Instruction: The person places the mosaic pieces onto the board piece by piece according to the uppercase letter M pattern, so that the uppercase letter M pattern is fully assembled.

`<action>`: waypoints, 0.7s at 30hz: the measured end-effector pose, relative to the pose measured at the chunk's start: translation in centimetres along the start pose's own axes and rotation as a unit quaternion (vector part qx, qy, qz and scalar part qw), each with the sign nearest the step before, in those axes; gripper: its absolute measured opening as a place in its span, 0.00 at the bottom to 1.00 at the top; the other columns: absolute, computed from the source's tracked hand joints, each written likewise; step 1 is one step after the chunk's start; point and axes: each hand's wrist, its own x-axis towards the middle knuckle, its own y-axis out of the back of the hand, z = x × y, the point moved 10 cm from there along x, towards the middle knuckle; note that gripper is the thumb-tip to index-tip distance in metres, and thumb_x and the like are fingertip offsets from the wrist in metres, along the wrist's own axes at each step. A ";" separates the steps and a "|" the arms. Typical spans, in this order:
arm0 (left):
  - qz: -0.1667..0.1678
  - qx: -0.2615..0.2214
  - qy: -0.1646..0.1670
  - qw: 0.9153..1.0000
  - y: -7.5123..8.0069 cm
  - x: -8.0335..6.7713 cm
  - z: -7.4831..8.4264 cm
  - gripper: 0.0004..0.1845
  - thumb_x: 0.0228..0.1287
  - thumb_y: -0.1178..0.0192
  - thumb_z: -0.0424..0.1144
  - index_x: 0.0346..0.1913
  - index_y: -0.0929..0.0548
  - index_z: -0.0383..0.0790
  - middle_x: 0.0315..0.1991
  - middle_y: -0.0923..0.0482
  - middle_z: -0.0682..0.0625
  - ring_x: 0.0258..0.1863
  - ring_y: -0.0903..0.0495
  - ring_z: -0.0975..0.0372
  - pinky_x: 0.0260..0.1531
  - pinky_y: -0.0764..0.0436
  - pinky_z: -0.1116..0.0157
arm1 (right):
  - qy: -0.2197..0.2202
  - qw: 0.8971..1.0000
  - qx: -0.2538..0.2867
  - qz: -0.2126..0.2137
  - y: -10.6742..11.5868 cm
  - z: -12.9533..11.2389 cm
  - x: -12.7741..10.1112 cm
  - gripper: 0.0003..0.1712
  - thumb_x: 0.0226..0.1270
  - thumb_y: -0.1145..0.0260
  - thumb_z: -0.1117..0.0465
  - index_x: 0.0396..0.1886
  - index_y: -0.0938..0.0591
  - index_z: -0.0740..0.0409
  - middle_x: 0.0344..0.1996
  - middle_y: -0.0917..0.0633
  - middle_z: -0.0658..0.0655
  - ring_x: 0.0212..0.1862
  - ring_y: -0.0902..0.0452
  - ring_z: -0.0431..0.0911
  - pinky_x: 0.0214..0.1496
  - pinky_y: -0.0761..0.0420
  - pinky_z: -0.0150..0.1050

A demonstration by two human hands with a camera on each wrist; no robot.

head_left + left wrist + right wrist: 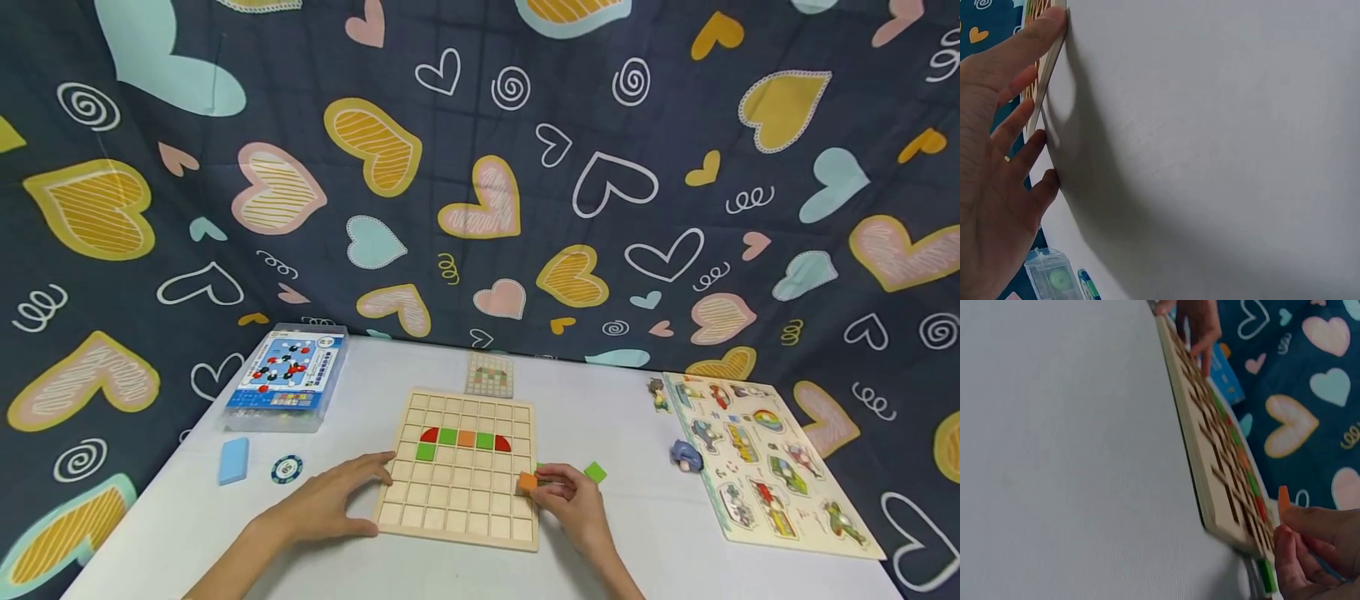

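Note:
A wooden grid board lies on the white table. On it, a row holds a red quarter-round tile, a green tile, an orange tile, another green and another red; one more green tile sits below its left end. My left hand touches the board's left side, thumb near the front corner, fingers spread. My right hand pinches an orange square tile between thumb and fingertips, over the board's right edge. A loose green tile lies just beyond that hand; another is partly hidden.
Behind the board lies a small pattern card. A clear plastic box, a blue block and a round chip are at left. At right lie a picture puzzle board and a small blue figure. Patterned cloth hangs behind.

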 end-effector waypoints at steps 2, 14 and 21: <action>-0.005 0.000 -0.005 1.000 0.1 0.0 0.0 0.26 0.49 0.31 0.58 0.51 0.24 0.55 0.69 0.35 0.49 0.66 0.35 0.46 0.57 0.30 0.42 | 0.007 1.000 0.006 -0.019 -1.1 -0.3 0.1 0.18 0.53 0.30 0.75 0.45 0.21 0.74 0.42 0.16 0.67 0.37 0.15 0.46 0.38 0.17 0.31; -0.013 0.009 -0.010 1.000 0.0 0.3 -0.2 0.26 0.47 0.30 0.58 0.50 0.22 0.54 0.69 0.34 0.48 0.66 0.34 0.47 0.58 0.30 0.44 | 0.045 0.996 0.043 -0.064 -7.8 -2.4 1.2 0.17 0.52 0.29 0.75 0.43 0.20 0.72 0.40 0.16 0.67 0.37 0.16 0.52 0.36 0.16 0.31; -0.013 0.001 -0.006 1.000 -0.1 0.2 -0.3 0.27 0.47 0.31 0.59 0.50 0.22 0.55 0.69 0.35 0.49 0.66 0.35 0.47 0.58 0.30 0.43 | 0.080 0.994 0.006 -0.076 -11.2 -4.6 1.5 0.15 0.49 0.30 0.79 0.39 0.19 0.72 0.36 0.15 0.65 0.33 0.17 0.51 0.32 0.18 0.28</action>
